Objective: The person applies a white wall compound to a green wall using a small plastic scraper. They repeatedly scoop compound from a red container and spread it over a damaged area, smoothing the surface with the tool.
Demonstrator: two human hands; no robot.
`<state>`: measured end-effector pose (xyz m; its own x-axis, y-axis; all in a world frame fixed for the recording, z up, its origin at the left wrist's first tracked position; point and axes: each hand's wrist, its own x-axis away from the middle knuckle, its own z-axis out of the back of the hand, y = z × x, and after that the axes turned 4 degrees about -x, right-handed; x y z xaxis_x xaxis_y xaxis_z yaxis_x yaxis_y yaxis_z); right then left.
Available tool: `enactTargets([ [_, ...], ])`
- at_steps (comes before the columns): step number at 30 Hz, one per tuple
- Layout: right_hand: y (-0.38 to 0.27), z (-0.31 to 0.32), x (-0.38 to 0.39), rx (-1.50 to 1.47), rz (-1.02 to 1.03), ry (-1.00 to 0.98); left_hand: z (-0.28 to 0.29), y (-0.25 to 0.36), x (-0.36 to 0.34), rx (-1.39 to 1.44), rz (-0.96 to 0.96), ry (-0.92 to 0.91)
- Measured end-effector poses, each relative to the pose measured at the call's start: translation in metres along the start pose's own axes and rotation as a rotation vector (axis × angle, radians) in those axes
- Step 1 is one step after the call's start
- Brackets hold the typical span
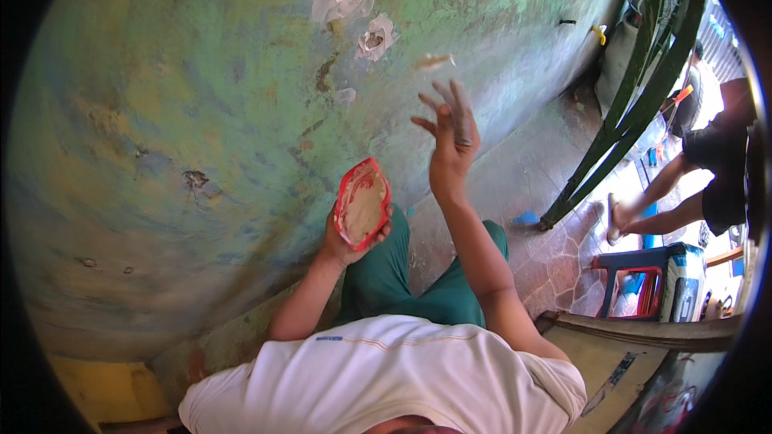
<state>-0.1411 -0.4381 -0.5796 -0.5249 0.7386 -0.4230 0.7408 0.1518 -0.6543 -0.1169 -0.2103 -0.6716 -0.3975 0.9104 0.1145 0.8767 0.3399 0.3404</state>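
In my left hand [354, 243] is a red-rimmed pouch [363, 202], its wide mouth facing up and pale beige paste inside. My fingers wrap round its lower end. My right hand [452, 133] is raised in front of the wall, fingers spread and slightly blurred, with grey smears on them. Just past the fingertips, a small pale piece [434, 62] is smeared by motion; it looks apart from the hand, and I cannot tell its kind. White paste patches [375, 38] mark the green wall [241, 56] to the left of the right hand.
A hole with chipped edges [195, 180] shows in the wall at left. Long dark green strips [623, 124] lean at the right. Beyond them another person's legs [663, 197] stand near a dark blue plastic stool [635, 259]. A wooden edge [643, 329] lies at lower right.
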Motion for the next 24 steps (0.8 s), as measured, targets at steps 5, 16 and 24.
enactTargets([
  [5,0.027,-0.028,-0.030,0.747,0.789,-0.087,0.035,-0.004,0.020,0.046,-0.077,0.002],
  [16,0.048,-0.034,-0.026,1.204,0.893,-0.217,0.047,-0.004,0.023,0.085,-0.072,-0.041],
  [24,0.027,-0.034,-0.053,1.222,0.887,-0.033,0.047,-0.005,0.001,0.051,-0.075,-0.072],
])
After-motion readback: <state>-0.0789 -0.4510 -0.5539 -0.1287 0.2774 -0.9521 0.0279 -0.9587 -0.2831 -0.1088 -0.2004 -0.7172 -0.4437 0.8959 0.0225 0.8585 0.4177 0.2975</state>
